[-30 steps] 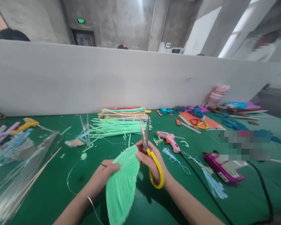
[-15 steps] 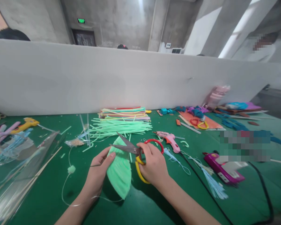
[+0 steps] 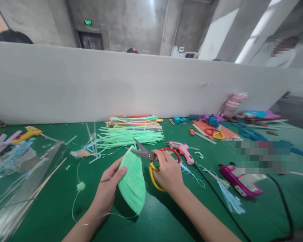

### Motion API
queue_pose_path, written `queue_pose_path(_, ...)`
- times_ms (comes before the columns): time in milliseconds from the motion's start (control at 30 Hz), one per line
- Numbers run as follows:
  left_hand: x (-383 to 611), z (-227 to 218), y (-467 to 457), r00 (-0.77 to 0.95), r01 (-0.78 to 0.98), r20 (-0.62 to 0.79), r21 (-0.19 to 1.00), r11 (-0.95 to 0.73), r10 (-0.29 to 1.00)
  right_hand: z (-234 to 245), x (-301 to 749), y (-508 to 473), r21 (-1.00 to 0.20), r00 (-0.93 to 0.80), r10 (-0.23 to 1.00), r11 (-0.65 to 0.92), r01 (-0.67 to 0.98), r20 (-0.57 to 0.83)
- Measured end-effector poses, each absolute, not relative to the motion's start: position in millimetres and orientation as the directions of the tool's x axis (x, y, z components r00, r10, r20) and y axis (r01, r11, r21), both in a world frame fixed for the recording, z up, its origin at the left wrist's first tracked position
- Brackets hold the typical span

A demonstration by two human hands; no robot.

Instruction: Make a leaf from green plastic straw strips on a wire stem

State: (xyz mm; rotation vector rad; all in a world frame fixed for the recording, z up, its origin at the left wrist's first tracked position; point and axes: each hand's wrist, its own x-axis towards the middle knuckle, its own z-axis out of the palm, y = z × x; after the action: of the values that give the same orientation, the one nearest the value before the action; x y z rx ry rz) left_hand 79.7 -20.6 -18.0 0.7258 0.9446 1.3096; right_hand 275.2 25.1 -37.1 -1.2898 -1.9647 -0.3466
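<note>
A fuzzy light-green leaf-shaped piece point(image 3: 132, 183), made of rows of pipe cleaner, is pinched at its left edge by my left hand point(image 3: 110, 179). In my right hand point(image 3: 168, 169) are scissors point(image 3: 146, 155) with one red and one yellow handle loop, their blades parted at the piece's top tip. One blade lies across that tip; whether it cuts anything I cannot tell. A clear thin cord point(image 3: 77, 169) runs from the piece's bottom end over my left wrist and loops up on the left, with a small green tuft point(image 3: 81, 186) on it.
Behind my hands lies a pile of green pipe cleaners point(image 3: 131, 137). A pink glue gun point(image 3: 183, 151) and a purple glue gun point(image 3: 239, 181) with black cables lie right. A yellow glue gun point(image 3: 29, 133) and clear plastic sheeting point(image 3: 27, 191) lie left. A white partition point(image 3: 141, 87) borders the table.
Both hands have shifted slightly right, with the leaf-shaped piece and the scissors. The blades have moved off toward the piece's top tip, and the cord's loop has swung upward.
</note>
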Motion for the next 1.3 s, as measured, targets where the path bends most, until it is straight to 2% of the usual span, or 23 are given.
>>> queue_pose_path(167,80,-15,-20,-0.009,-0.522,-0.212,0.834,0.176,0.977,-38,279,30,-0.19,-0.203,0.667,0.468,0.863,0.717)
queue_pose_path(333,80,-15,-20,0.007,-0.511,-0.178,0.845,0.157,0.984,-38,278,30,-0.184,-0.196,0.643,0.475,0.861,0.74)
queue_pose_path(733,78,-17,-20,0.006,-0.508,-0.2,0.844,0.175,0.98,-43,283,32,-0.013,-0.315,0.551,0.51,0.86,0.773)
queue_pose_path(1033,78,-19,-18,0.028,-0.504,-0.205,0.842,0.191,0.978,-49,282,35,0.036,-0.339,0.605,0.455,0.89,0.72)
queue_pose_path(1300,77,-19,-17,0.039,-0.509,-0.214,0.836,0.204,0.976,-45,281,35,0.113,-0.38,0.59,0.438,0.892,0.712)
